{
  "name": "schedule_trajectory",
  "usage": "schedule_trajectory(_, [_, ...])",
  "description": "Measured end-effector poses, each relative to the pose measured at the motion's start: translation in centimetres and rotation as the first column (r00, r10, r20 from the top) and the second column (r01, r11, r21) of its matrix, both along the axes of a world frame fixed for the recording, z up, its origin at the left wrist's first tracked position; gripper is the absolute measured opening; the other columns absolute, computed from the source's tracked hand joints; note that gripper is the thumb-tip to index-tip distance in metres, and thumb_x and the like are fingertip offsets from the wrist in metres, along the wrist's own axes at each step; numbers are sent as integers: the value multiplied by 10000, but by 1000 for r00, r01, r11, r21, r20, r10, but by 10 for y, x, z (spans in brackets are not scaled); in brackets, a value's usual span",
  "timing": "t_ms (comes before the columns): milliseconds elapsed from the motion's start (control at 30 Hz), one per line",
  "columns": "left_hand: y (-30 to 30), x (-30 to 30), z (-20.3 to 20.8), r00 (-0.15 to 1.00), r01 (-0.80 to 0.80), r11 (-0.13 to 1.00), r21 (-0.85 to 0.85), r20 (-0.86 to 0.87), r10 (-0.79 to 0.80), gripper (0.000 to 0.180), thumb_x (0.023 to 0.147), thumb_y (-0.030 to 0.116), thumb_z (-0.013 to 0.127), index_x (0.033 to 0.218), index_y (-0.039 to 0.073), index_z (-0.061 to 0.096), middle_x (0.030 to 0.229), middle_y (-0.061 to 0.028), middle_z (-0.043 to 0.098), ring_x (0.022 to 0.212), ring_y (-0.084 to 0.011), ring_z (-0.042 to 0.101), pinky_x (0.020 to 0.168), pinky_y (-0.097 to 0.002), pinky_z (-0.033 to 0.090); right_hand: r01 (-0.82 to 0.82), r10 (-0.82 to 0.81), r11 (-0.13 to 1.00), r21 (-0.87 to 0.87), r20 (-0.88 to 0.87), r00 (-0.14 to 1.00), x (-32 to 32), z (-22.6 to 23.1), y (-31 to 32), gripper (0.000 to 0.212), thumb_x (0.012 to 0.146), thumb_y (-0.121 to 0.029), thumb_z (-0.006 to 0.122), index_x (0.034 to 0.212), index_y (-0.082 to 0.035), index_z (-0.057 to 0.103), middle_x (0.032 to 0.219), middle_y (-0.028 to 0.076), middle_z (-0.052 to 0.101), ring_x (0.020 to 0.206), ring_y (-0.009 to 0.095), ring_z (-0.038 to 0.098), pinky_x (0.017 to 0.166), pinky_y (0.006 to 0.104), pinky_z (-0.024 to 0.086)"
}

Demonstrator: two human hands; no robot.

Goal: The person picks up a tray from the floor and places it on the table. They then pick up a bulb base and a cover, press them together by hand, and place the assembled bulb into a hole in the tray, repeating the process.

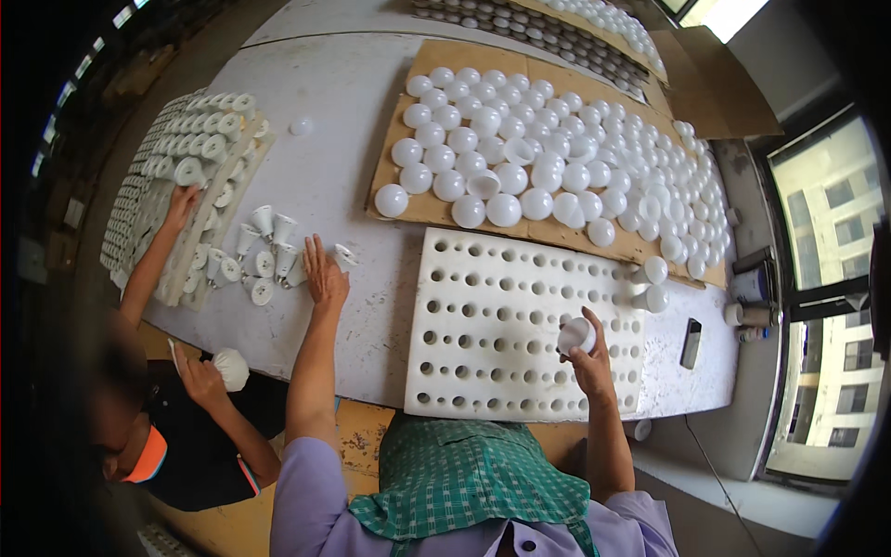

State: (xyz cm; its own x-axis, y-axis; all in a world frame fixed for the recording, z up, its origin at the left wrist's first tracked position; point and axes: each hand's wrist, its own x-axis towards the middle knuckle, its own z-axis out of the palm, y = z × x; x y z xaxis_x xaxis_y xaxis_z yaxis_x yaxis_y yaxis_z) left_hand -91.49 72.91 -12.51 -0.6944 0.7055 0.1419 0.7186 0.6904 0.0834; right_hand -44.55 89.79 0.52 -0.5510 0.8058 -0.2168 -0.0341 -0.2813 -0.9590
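My right hand [589, 357] grips a white bulb dome [575, 335] over the right part of a white foam tray [464, 371] full of round holes. Two finished bulbs [653, 270] stand in holes at that tray's far right. My left hand [324, 272] lies stretched out on the white table [316, 167], fingers apart, touching a loose white bulb base [344, 256]. More cone-shaped bulb bases [264, 246] lie just left of it. Beyond the tray, a cardboard sheet [436, 56] carries several white domes [557, 158].
A person at my left reaches one hand [179, 206] to a stack of trays of bulb bases [190, 148] and holds a bulb [231, 368] in the other. A dark phone [691, 343] and small jars [750, 314] sit at right. More bulb trays [557, 28] lie far back.
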Motion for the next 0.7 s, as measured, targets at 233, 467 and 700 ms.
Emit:
schedule_trajectory(233, [-30, 134, 69, -210, -583, 692, 425, 744, -634, 573, 746, 7, 609, 1292, -14, 434, 1244, -131, 523, 1080, -288, 592, 808, -354, 529, -216, 209, 976, -17, -198, 958, -24, 7, -16, 874, 611, -209, 843, 1327, -86, 356, 1160, 120, 571, 1030, 201, 573, 810, 323, 507])
schedule_trajectory(467, [-40, 224, 129, -398, -168, 892, 419, 799, -450, 533, 723, 197, 781, 1135, -34, 534, 1071, -175, 642, 907, -177, 636, 686, -291, 518, -510, 519, 831, 224, 20, 855, -52, 17, -30, 841, 597, -113, 826, 1312, -96, 384, 1191, 93, 562, 1144, 214, 512, 978, 358, 406])
schedule_trajectory(700, [-39, 228, 150, -106, 145, 840, 523, 852, -513, 713, 626, 369, 854, 1121, -62, 575, 1064, -161, 648, 963, -229, 618, 881, -333, 466, -695, 668, 633, 342, 212, 713, -60, 39, -41, 811, 561, -147, 857, 1269, -85, 466, 1220, 80, 552, 1150, 222, 510, 992, 365, 388])
